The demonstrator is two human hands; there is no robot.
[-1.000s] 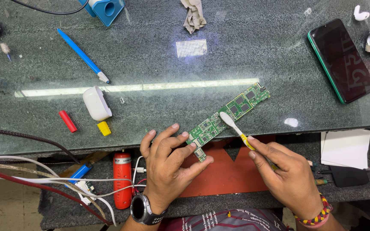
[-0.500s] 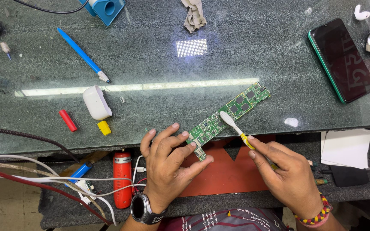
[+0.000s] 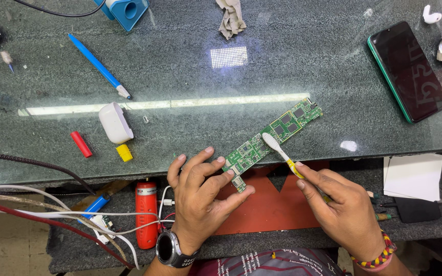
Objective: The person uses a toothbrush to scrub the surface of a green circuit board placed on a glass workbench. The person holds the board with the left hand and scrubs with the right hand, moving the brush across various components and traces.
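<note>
A smartphone (image 3: 407, 71) with a green rim lies at the far right of the glass table (image 3: 190, 76), tilted, its dark rectangular screen up and unlit. White sheets of paper (image 3: 413, 176) lie on the lower shelf, near right. A red cylindrical can (image 3: 146, 213) with a label band on its upper part stands near left, beside the cables.

An electronics repair bench: bare circuit board (image 3: 272, 137), phone (image 3: 407, 69) (screen dark), loose cables (image 3: 52, 214).
</note>
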